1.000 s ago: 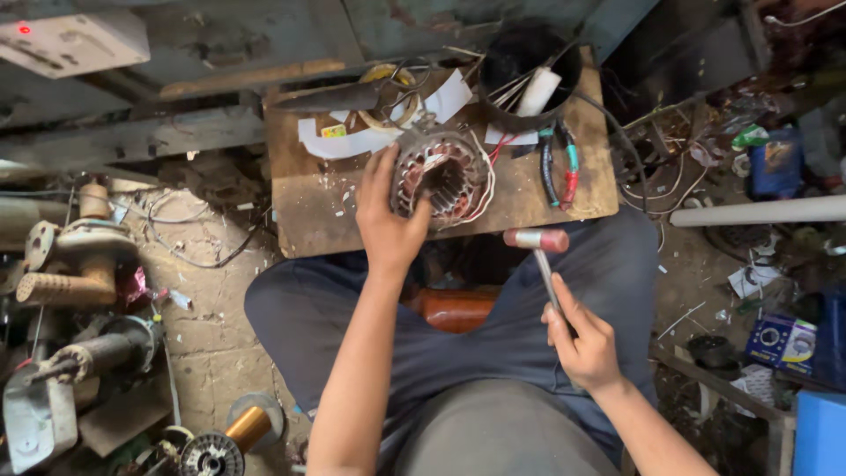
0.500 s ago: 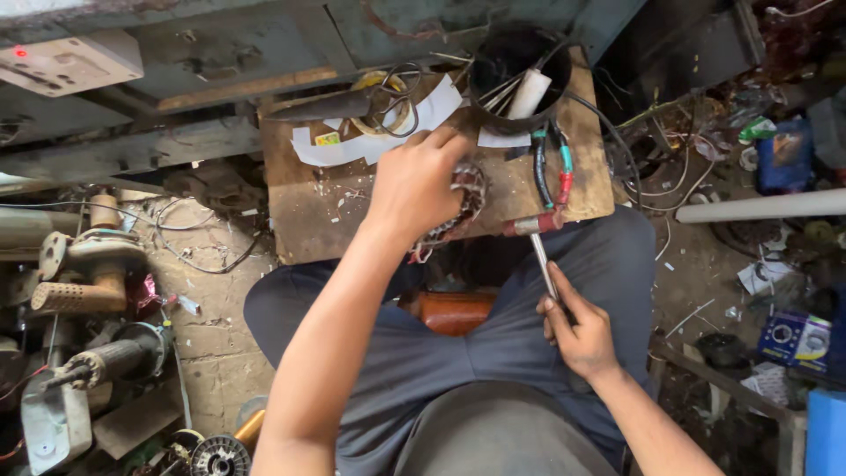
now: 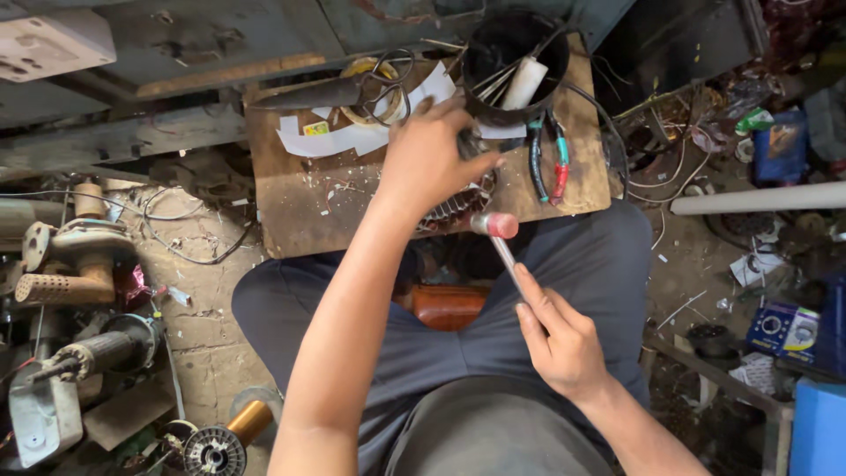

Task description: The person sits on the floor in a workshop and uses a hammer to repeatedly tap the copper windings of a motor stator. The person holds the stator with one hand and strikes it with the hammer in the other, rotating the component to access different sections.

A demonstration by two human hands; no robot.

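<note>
Cluttered workshop floor surrounds a worn wooden board that serves as the work surface, set across the front of the seated person's knees. On this board lies a motor stator with copper windings, mostly covered by the left hand, which rests on top of it with fingers curled down over its far edge; whether those fingers are closed tight on the stator cannot be told. Just beside the near right rim of the stator sits the pink-faced head of a small mallet, whose metal shaft runs back toward the body into the right hand; that hand is wrapped closed around the shaft, index finger laid along it. Beyond the left hand, at the far edge of the board, stands a black round container holding sticks and a white tube. To the right of the left hand, pliers with red and green grips lie on the board next to a black cable. To the left of that hand lie white paper scraps, a roll of tape and a pair of large shears. Well apart, on the floor to the person's left, stand old motor parts and a spool of copper wire; to the right lies a white pipe
</note>
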